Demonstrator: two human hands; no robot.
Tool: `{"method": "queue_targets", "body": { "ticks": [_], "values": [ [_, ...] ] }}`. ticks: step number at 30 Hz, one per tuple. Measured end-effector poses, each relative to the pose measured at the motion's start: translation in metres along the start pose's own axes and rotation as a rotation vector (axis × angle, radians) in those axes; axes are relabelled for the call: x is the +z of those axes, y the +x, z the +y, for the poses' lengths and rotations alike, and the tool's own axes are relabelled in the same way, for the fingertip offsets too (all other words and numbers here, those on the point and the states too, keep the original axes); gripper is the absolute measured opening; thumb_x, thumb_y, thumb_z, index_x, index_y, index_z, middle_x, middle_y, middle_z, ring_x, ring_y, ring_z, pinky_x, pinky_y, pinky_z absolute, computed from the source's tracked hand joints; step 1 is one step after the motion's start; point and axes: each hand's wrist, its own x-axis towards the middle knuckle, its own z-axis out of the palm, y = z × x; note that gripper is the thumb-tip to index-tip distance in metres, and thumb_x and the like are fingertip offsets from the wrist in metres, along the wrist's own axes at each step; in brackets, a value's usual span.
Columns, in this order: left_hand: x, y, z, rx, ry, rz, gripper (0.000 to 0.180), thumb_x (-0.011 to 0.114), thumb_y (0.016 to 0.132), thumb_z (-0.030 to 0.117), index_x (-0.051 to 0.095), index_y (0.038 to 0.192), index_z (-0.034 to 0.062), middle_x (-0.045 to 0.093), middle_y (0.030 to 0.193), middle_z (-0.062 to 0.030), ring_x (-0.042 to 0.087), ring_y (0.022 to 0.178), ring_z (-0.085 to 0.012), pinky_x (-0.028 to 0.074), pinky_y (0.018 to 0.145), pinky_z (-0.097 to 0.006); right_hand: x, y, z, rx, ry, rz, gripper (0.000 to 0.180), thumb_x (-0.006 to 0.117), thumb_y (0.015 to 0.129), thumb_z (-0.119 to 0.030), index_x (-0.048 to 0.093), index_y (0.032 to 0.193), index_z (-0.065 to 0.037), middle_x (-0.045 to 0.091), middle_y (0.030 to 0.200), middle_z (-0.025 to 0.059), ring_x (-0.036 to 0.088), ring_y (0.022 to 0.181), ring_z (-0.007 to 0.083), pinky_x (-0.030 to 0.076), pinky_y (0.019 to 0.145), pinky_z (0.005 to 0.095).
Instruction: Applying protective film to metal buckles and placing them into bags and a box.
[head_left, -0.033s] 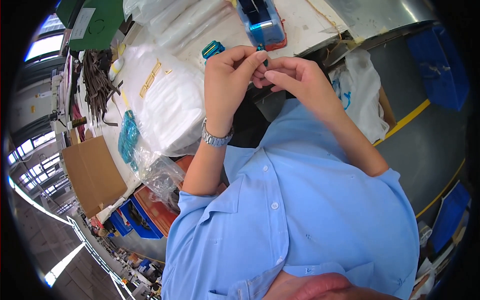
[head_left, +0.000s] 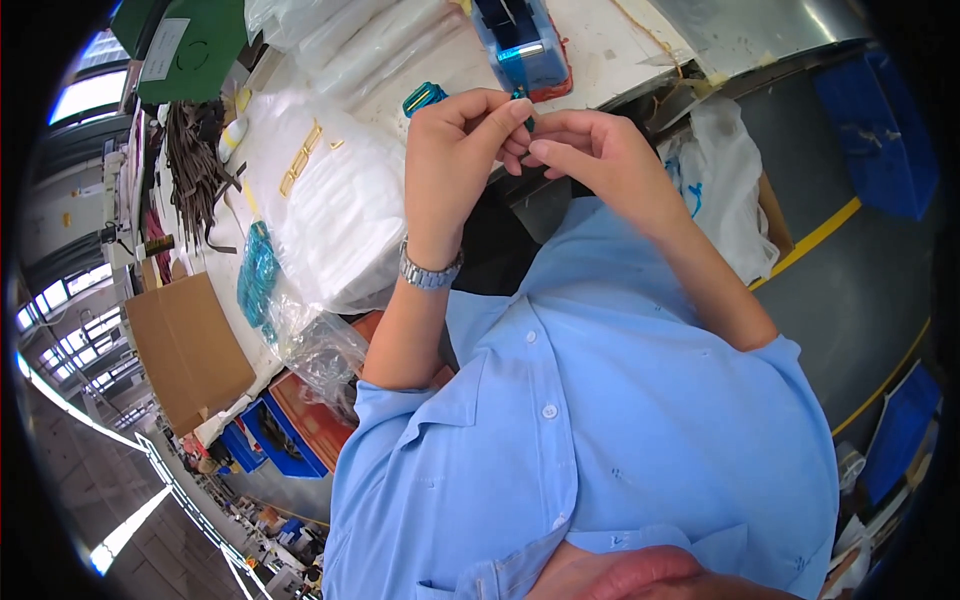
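Note:
My left hand (head_left: 447, 165), a metal-band watch on its wrist, pinches a small dark teal piece (head_left: 529, 124) between thumb and fingertips. My right hand (head_left: 615, 165) meets it from the other side, its fingers curled against the same piece and its thumb bent just below. Most of the piece is hidden by the fingers, so its shape is unclear. Right beyond the fingertips stands a blue tape dispenser (head_left: 550, 72). A shiny teal bundle (head_left: 424, 97) lies on the table, just past my left knuckles.
Left of my left hand, gold-coloured frames (head_left: 300, 165) lie on a white plastic bag (head_left: 345, 220). Beyond are a teal packet (head_left: 256, 270), brown straps (head_left: 195, 165) and a cardboard flap (head_left: 190, 345). A white bag (head_left: 722, 190) sits by my right forearm; a blue bin (head_left: 880, 135) stands farther right.
My left hand and wrist have shifted very slightly to the left. Both hands keep the same grip, and the things around them have not moved.

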Motion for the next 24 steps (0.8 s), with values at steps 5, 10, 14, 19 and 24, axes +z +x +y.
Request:
{"method": "queue_targets", "body": {
  "ticks": [5, 10, 14, 19, 24],
  "values": [
    [-0.015, 0.017, 0.005, -0.164, -0.093, -0.132, 0.025, 0.077, 0.101, 0.019, 0.076, 0.090, -0.0033, 0.069, 0.075, -0.0040, 0.063, 0.062, -0.0096, 0.051, 0.054, -0.025, -0.006, 0.018, -0.001, -0.187, -0.081, 0.025, 0.042, 0.076, 0.097, -0.010, 0.067, 0.134, 0.006, 0.078, 0.116, 0.0104, 0.075, 0.108, 0.0171, 0.058, 0.099, 0.0313],
    [-0.035, 0.036, 0.009, -0.307, -0.129, -0.284, 0.027, 0.076, 0.102, 0.025, 0.073, 0.090, 0.0011, 0.066, 0.076, -0.0011, 0.060, 0.062, -0.0088, 0.047, 0.053, -0.023, -0.010, 0.027, -0.007, -0.156, -0.074, -0.080, 0.046, 0.079, 0.093, -0.007, 0.066, 0.136, 0.006, 0.080, 0.113, 0.0120, 0.076, 0.105, 0.0166, 0.059, 0.096, 0.0304],
    [-0.042, 0.043, 0.013, -0.426, -0.247, -0.385, 0.025, 0.075, 0.104, 0.026, 0.072, 0.092, 0.0042, 0.063, 0.078, 0.0010, 0.057, 0.065, -0.0079, 0.042, 0.051, -0.021, -0.004, 0.029, -0.009, -0.188, -0.029, -0.085, 0.046, 0.081, 0.093, -0.010, 0.068, 0.135, 0.004, 0.081, 0.109, 0.0113, 0.076, 0.101, 0.0156, 0.060, 0.093, 0.0292],
    [-0.043, 0.045, 0.014, -0.497, -0.361, -0.373, 0.021, 0.075, 0.103, 0.023, 0.072, 0.096, 0.0035, 0.059, 0.077, 0.0017, 0.054, 0.065, -0.0075, 0.038, 0.049, -0.020, -0.002, 0.031, -0.009, -0.278, -0.209, 0.026, 0.040, 0.084, 0.092, -0.015, 0.074, 0.127, 0.004, 0.082, 0.106, 0.0110, 0.078, 0.098, 0.0157, 0.061, 0.090, 0.0285],
    [-0.041, 0.042, 0.017, -0.547, -0.420, -0.324, 0.021, 0.076, 0.102, 0.021, 0.071, 0.099, 0.0018, 0.056, 0.075, 0.0023, 0.053, 0.064, -0.0073, 0.033, 0.047, -0.019, -0.001, 0.031, -0.015, -0.366, -0.222, 0.026, 0.039, 0.085, 0.091, -0.015, 0.075, 0.125, 0.003, 0.082, 0.104, 0.0117, 0.079, 0.097, 0.0167, 0.062, 0.090, 0.0295]
  ]
}}
